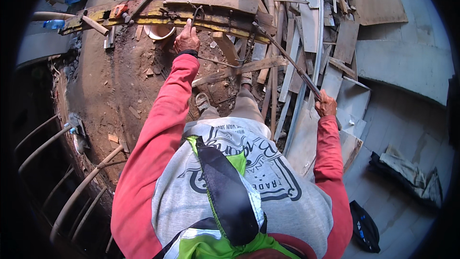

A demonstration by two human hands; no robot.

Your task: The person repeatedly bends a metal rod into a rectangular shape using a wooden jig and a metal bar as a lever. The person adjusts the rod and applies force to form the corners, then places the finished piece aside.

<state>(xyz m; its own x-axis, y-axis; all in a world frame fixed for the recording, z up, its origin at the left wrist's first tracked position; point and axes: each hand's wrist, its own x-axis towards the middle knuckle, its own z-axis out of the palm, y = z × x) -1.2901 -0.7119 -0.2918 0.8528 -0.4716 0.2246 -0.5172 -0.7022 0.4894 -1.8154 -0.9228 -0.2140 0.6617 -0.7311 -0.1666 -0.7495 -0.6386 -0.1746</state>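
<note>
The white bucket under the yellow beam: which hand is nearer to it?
Left. The left hand is just beside the white bucket, up at the yellow beam. The right hand grips a long bar, far off.

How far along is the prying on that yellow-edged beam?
Done: loose planks already lie piled beside it. In hand: right hand grips a long steel bar levered against the beam; left hand holds a bent rod there. Left: beam looks unseparated.

I see long coral-red sleeves running down to both wrists, with a dark band at the left cuff (187,53). Over them I wear a grey short-sleeved T-shirt (287,196) printed with a dark emblem, a black-and-lime neck cloth (225,187), beige trousers (247,108) and sandals (202,100).
</note>
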